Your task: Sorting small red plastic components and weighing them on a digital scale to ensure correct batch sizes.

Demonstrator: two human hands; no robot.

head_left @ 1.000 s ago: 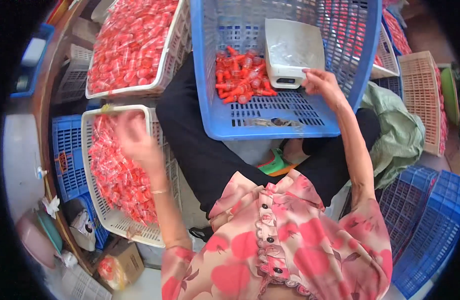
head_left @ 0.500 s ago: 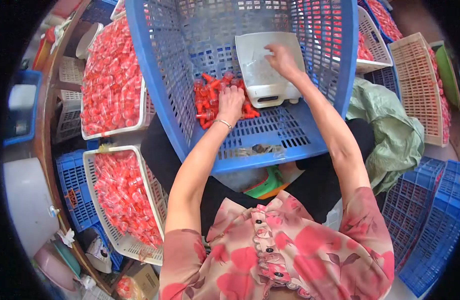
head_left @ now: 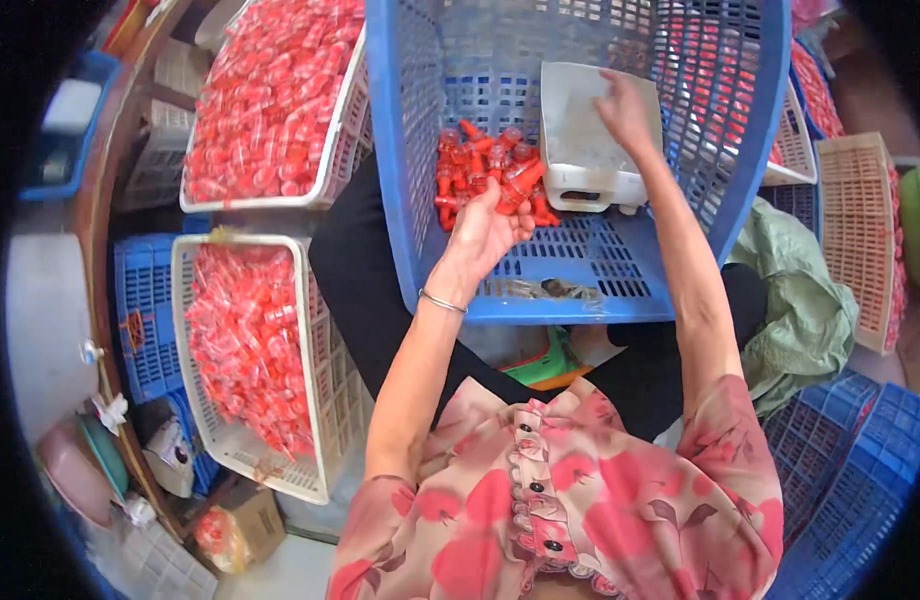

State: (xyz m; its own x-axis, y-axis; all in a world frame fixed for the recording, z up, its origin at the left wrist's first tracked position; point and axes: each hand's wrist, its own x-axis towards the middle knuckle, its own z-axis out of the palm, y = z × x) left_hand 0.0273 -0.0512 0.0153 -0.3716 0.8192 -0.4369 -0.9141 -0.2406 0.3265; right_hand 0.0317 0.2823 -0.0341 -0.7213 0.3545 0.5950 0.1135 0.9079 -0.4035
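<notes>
My left hand (head_left: 490, 225) is turned palm up, its fingers curled round a small red piece with a clear end (head_left: 521, 183), perhaps a little bottle. Behind it lies a pile of similar red-and-clear pieces (head_left: 472, 160), some with pointed red tips. They rest inside a large blue plastic basket (head_left: 570, 306) tipped toward me. On the pile's right, in the same basket, sits a white scale (head_left: 580, 125) with a flat top and a dark window at its front. Over the scale's right side is my right hand (head_left: 625, 112), fingers apart, with nothing visible in it.
To my left stand white crates of wrapped red pieces, one farther (head_left: 188, 190) and one nearer (head_left: 308, 400). A green sack (head_left: 795, 280) slumps at the right, before stacked blue crates (head_left: 830, 450). A beige basket (head_left: 852, 230) is at the far right.
My left hand has drawn back from the pile and turned palm up, now with a red piece in it. My right hand stays over the scale. The whole view has shifted.
</notes>
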